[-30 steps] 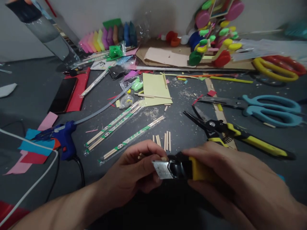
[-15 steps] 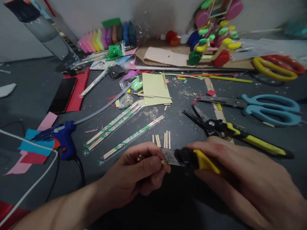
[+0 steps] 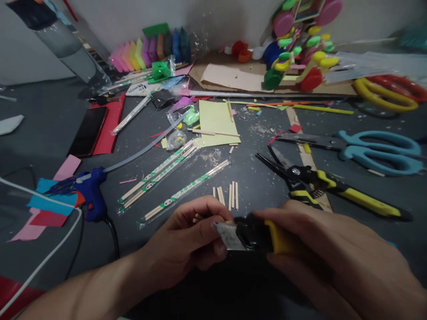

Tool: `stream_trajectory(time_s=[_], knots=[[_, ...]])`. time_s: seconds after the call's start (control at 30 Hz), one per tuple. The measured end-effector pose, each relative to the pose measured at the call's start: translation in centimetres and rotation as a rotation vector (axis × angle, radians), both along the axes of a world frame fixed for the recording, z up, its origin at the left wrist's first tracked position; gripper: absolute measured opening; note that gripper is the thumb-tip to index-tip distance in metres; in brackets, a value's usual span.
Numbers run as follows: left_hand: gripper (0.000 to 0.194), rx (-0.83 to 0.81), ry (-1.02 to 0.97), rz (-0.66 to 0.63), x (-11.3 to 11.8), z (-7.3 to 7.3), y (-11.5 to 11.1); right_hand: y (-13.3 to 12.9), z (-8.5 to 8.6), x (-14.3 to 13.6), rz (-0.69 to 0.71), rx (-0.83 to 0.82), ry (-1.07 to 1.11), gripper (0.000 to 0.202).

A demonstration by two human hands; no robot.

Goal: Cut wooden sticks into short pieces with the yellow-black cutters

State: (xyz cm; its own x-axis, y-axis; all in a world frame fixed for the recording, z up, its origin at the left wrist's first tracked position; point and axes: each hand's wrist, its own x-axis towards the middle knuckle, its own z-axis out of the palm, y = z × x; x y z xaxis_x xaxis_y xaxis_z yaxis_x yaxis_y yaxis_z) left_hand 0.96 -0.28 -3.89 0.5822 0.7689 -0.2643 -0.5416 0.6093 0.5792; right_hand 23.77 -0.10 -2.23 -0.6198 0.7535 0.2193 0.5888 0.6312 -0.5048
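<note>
My left hand (image 3: 196,235) is closed around a short wooden stick (image 3: 197,217), most of which my fingers cover. In my right hand (image 3: 320,253) is a utility knife (image 3: 278,238) with a yellow and black handle. Its blade (image 3: 230,236) points left and lies across my left thumb and fingertips, where the far end of the stick is hidden. Just beyond my hands, several short cut stick pieces (image 3: 230,195) lie in a row on the dark table. Wrapped chopsticks (image 3: 183,193) rest a little further left.
To the right lie black-and-yellow pruning shears (image 3: 300,173) and blue-handled scissors (image 3: 380,153). A blue glue gun (image 3: 95,191) with cables lies left, near a phone (image 3: 88,131). Yellow paper (image 3: 216,120) is in the middle; clay models (image 3: 293,66) stand at the back.
The knife has shifted slightly left and down, with its blade now in front of my left thumb. My left hand has barely moved.
</note>
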Motion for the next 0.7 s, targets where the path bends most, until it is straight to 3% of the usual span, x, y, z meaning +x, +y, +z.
stream_trajectory(time_s=[0.3,0.47,0.7], knots=[[0.012,-0.034,0.036,-0.032,-0.20,0.04,0.17,0.24,0.43,0.27,0.035,-0.036,0.017,0.024],[0.022,-0.002,0.063,-0.069,-0.32,0.30,0.22,0.65,0.27,0.51,-0.058,0.095,-0.002,0.024],[0.019,-0.025,0.048,-0.039,-0.02,0.55,0.35,0.38,0.41,0.23,0.044,-0.032,0.031,0.024]])
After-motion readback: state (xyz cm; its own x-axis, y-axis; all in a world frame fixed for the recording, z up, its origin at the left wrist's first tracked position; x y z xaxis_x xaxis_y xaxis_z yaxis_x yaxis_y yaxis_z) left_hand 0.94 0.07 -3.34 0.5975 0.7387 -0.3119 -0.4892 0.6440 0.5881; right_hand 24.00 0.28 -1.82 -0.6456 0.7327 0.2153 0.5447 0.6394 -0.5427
